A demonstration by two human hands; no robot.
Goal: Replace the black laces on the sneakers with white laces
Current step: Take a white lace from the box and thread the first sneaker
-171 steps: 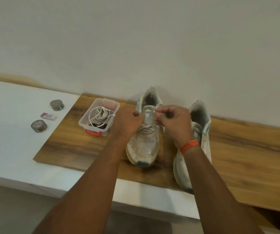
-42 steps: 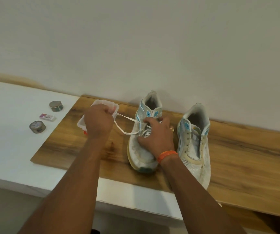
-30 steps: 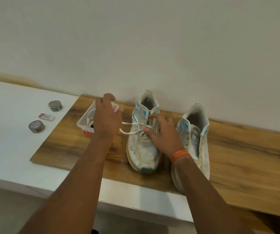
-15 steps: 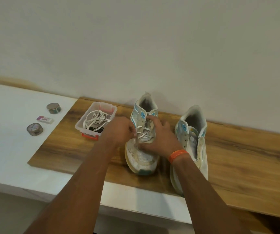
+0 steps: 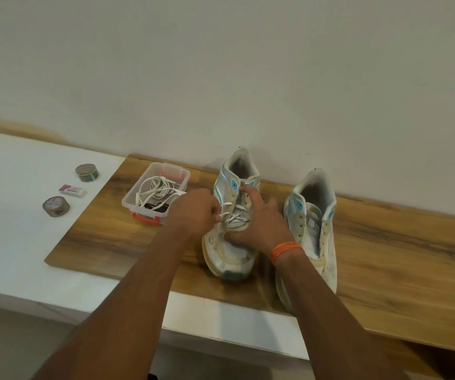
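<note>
Head view. We are pinching the free end of the white lace [image 5: 225, 213] between the fingertips of our left hand [image 5: 193, 212], right at the left-side eyelets of the near sneaker [image 5: 231, 215]. A second and a half ago this hand was drawing the lace out taut toward the box; now it is coming back in against the shoe, and the slack is lying in short crossings just beside the pinch. We are reading this as one eyelet pass being finished and the next one being started, so the lacing of this shoe is judged to be partway up, with the top eyelets beyond the grip still bare.

Our right hand [image 5: 259, 220] is wrapping over the tongue and right flank of the same sneaker, thumb toward the toe and fingers curling up toward the collar, steadying it; it has shifted little over the last second. An orange band [image 5: 285, 249] is sitting on that wrist.

The second sneaker [image 5: 314, 231] is standing just beyond the right hand, its eyelets showing no lace, neither black nor white.

Containers: the clear plastic box [image 5: 130, 200], with red clips, is sitting just outside the left hand on the wooden board [image 5: 399, 270]. It is holding a coil of white lace [image 5: 157, 189] and, beneath it, something dark that we take for the removed black laces [image 5: 156, 208], though they are too small to tell apart.
</note>
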